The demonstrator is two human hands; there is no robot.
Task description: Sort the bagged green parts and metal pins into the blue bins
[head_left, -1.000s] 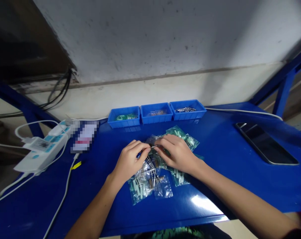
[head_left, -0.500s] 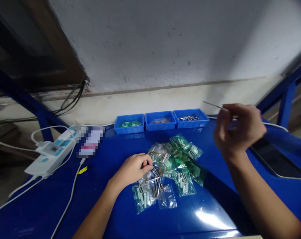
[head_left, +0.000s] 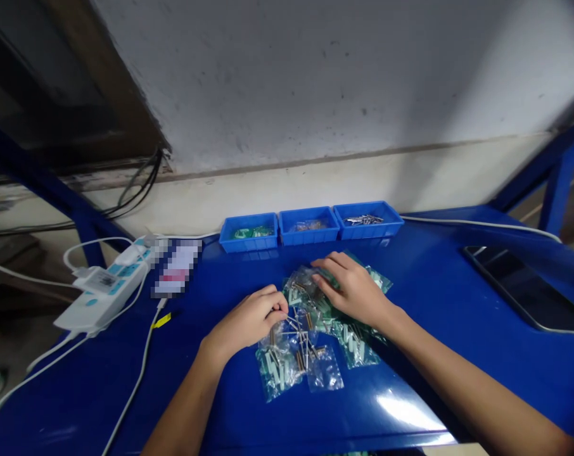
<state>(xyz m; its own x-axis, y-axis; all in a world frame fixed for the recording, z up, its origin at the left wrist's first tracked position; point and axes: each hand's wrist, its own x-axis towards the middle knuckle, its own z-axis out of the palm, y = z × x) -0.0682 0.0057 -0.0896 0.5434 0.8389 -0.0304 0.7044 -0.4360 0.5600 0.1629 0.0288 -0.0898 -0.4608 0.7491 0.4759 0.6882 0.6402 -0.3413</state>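
My left hand (head_left: 256, 320) is closed in a pinch at the left edge of a pile of small plastic bags, and a thin metal rod (head_left: 295, 324) sticks out from its fingertips. Several loose metal rods (head_left: 306, 351) lie crossed on the bags just below. Over the back of the pile rests my right hand (head_left: 353, 288), its thumb and fingers apart and bent down onto a clear bag (head_left: 303, 278). No rod shows in it. Green-tinted bags (head_left: 356, 342) of pale plugs lie under and around its wrist. Nearest me is a clear bag (head_left: 325, 370).
Three blue bins stand in a row by the wall: one with green bags (head_left: 249, 244), one with clear bags (head_left: 310, 235), one with metal rods (head_left: 365, 220). A white power strip (head_left: 104, 285) and cables lie left, a dark phone (head_left: 524, 285) right.
My right hand has come down and left from the air above the table's right side onto the pile. The thin rod it held is out of sight. My left hand has barely moved.
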